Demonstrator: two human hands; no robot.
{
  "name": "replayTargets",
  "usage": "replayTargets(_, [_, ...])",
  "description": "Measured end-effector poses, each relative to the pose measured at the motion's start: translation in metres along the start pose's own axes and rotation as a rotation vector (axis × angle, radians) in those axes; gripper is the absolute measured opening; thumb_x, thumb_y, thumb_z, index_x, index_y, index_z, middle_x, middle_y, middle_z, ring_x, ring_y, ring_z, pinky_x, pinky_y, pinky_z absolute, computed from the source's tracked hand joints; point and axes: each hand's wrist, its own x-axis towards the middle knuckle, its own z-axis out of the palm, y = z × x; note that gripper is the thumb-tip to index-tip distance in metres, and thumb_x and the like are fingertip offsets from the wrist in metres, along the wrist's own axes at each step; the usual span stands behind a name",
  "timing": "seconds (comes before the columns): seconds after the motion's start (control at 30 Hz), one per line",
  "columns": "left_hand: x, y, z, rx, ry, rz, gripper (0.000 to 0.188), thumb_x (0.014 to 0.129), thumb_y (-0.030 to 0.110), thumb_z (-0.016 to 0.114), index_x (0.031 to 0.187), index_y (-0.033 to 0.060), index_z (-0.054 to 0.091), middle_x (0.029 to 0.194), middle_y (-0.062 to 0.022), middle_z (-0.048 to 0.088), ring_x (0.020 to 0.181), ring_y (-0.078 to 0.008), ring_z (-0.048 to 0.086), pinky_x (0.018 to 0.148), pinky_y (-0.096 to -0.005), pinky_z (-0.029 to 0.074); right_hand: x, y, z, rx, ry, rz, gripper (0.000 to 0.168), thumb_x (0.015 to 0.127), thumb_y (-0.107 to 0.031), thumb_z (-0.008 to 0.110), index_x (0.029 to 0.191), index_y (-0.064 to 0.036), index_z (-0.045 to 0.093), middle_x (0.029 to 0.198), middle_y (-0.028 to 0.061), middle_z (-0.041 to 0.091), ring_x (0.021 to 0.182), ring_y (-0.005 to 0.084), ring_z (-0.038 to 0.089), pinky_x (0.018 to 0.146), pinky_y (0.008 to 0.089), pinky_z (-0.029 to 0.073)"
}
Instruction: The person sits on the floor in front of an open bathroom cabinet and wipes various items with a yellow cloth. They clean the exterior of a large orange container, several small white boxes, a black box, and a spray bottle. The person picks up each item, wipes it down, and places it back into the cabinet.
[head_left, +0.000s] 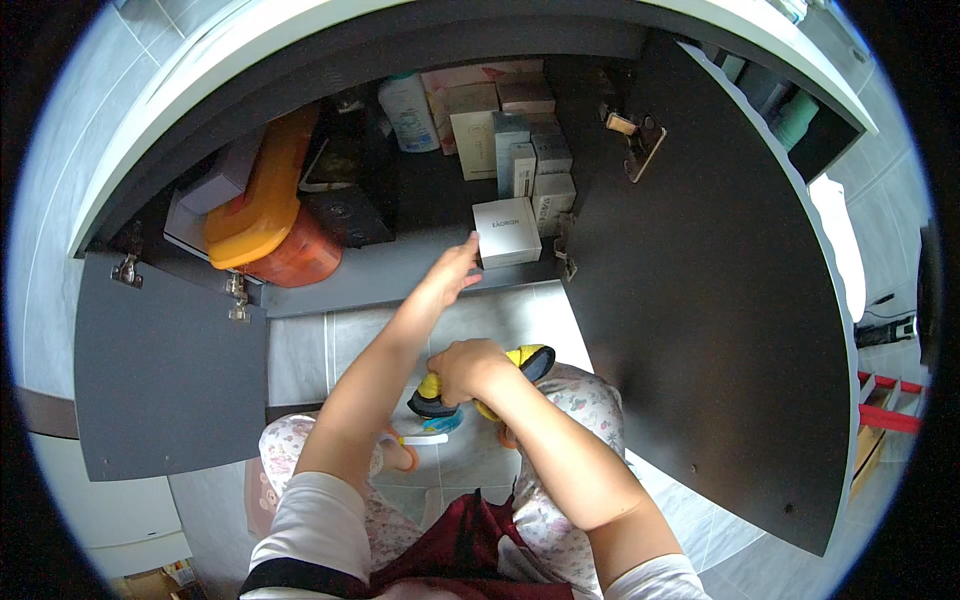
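Observation:
My left hand (455, 271) reaches to the front edge of the cabinet's bottom shelf, its fingers at the left side of a white square box (508, 231). Whether it grips the box or only touches it, I cannot tell. Lower down, above my knees, my right hand (469, 369) is closed around a yellow and dark grey cloth (534, 360) that sticks out on both sides. Behind the white box stand several small cartons (553, 196), a cream box (475, 145) and a white bottle (409, 116).
Two dark cabinet doors, a left one (172, 367) and a right one (720, 300), stand open on either side. An orange tub with a yellow lid (255, 229) and a black box (349, 214) occupy the shelf's left part. A blue object (443, 422) lies low between my legs.

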Motion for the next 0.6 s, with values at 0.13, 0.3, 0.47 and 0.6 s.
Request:
replayTargets(0.13, [-0.017,0.012,0.042,0.099,0.069,-0.061,0.07,0.091,0.054,0.032,0.137,0.0027,0.022,0.144,-0.0159,0.022,0.134,-0.0326,0.015,0.106,-0.0458,0.013,0.002,0.0,0.001,-0.001,-0.032,0.066,0.042,0.062,-0.022,0.068,0.103,-0.015,0.064,0.097,0.0082,0.065,0.088,0.0244,0.063,0.073,0.0351,0.051])
replayTargets(0.3, [-0.036,0.024,0.048,-0.125,0.14,-0.055,0.064,0.09,0.044,0.047,0.137,0.0064,0.025,0.138,-0.0152,0.03,0.123,-0.0315,0.029,0.104,-0.0452,0.024,0.001,-0.004,-0.004,0.018,-0.038,0.062,0.037,0.06,-0.022,0.07,0.095,-0.013,0.067,0.095,0.0075,0.066,0.086,0.0238,0.063,0.071,0.0345,0.051])
replayTargets(0.47, [-0.013,0.005,0.033,-0.203,0.147,-0.007,0.064,0.082,0.029,0.064,0.132,0.0049,0.032,0.12,-0.0163,0.046,0.108,-0.0252,0.046,0.091,-0.0373,0.04,0.009,-0.003,0.002,-0.004,-0.063,0.059,0.038,0.06,-0.022,0.071,0.096,-0.013,0.066,0.094,0.0071,0.066,0.086,0.0236,0.064,0.071,0.0342,0.051])
replayTargets(0.6, [-0.024,0.008,0.027,-0.313,0.142,0.145,0.054,0.079,0.02,0.067,0.121,0.0002,0.041,0.104,-0.013,0.053,0.083,-0.0195,0.056,0.078,-0.0325,0.051,0.008,-0.002,-0.002,-0.003,-0.106,0.04,0.043,0.061,-0.024,0.07,0.102,-0.014,0.064,0.096,0.0068,0.065,0.088,0.0237,0.063,0.072,0.0346,0.051])
